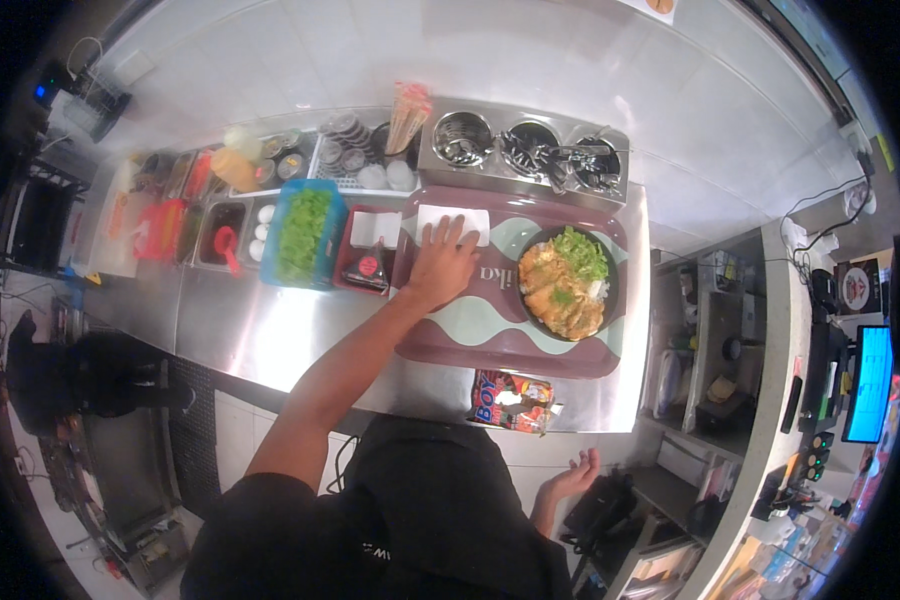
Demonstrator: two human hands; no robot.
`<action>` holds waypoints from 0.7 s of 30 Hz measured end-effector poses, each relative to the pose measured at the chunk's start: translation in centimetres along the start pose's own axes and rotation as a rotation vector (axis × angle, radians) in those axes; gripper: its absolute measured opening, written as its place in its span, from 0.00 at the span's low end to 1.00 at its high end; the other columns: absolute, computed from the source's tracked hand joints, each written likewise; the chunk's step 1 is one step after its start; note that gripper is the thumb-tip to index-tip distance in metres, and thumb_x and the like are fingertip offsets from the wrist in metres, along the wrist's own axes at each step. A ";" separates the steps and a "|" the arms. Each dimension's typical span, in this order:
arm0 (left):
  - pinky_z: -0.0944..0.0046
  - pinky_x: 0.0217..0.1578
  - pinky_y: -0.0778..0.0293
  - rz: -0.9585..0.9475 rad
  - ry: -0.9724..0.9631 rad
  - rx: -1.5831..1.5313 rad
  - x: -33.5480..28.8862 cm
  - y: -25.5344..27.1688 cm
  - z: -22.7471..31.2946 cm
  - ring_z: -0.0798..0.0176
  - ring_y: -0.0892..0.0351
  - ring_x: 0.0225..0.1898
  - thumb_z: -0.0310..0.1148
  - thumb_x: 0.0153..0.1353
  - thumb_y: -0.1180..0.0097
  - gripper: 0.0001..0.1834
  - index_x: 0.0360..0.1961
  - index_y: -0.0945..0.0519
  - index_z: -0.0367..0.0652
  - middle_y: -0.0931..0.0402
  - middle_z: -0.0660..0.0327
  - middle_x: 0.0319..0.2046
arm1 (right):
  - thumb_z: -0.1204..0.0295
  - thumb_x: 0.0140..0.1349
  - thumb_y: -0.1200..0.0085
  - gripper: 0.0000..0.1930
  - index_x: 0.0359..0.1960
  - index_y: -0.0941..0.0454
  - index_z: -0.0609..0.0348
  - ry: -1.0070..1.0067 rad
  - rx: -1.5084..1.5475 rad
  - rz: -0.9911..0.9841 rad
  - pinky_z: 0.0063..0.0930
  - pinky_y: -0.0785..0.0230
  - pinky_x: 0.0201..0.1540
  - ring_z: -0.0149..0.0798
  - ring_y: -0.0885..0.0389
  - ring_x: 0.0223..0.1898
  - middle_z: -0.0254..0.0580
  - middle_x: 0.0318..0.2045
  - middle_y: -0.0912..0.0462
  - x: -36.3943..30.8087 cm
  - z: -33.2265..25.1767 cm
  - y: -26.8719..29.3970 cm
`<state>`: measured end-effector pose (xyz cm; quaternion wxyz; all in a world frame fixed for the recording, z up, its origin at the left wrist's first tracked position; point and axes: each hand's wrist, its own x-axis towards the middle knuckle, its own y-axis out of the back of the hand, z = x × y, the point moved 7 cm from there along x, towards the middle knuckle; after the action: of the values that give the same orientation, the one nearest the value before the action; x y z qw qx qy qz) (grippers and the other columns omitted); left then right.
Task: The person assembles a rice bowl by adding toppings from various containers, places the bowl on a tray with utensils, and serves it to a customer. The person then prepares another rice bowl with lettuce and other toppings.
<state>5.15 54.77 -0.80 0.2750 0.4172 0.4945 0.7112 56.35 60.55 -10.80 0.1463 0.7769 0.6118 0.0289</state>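
My left hand reaches across the counter with its fingers spread, resting on a white paper napkin at the tray's far left corner. The maroon and pale green tray lies on the steel counter. On its right half stands a dark round bowl of golden fried cutlet with shredded green lettuce and a bit of rice. My right hand hangs off the counter's front edge, fingers loosely apart and nothing in it. Closest to it lies a colourful printed packet.
Behind the tray, a steel holder has cups of cutlery. Left of it stand a small dark red tray with napkins and a black triangular packet, a blue tub of lettuce, and several eggs. Shelves stand at right.
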 end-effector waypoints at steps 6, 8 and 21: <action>0.36 0.63 0.42 0.009 -0.025 -0.050 0.0 0.4 -0.8 0.40 0.36 0.65 0.39 0.66 0.48 0.22 0.59 0.28 0.42 0.33 0.45 0.62 | 0.70 0.69 0.60 0.17 0.54 0.26 0.61 0.030 -0.018 -0.032 0.36 0.35 0.48 0.38 0.25 0.50 0.41 0.52 0.22 1.5 -0.4 0.4; 0.38 0.63 0.42 0.058 0.020 -0.063 0.5 1.8 -0.4 0.42 0.34 0.63 0.39 0.66 0.48 0.23 0.60 0.29 0.41 0.31 0.46 0.61 | 0.67 0.69 0.58 0.16 0.54 0.25 0.60 0.060 -0.005 -0.049 0.38 0.35 0.49 0.38 0.25 0.52 0.39 0.53 0.22 1.9 -0.4 0.9; 0.47 0.45 0.24 -0.329 -0.049 -0.190 15.4 4.4 -8.2 0.38 0.18 0.40 0.29 0.57 0.43 0.10 0.36 0.17 0.33 0.19 0.41 0.34 | 0.70 0.69 0.60 0.14 0.51 0.26 0.60 -0.008 0.083 0.051 0.31 0.35 0.44 0.34 0.26 0.46 0.38 0.48 0.23 1.2 -0.5 2.2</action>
<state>-9.62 61.67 6.96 0.4376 0.3201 0.4796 0.6900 58.63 61.30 -9.93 0.1158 0.7976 0.5919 0.0040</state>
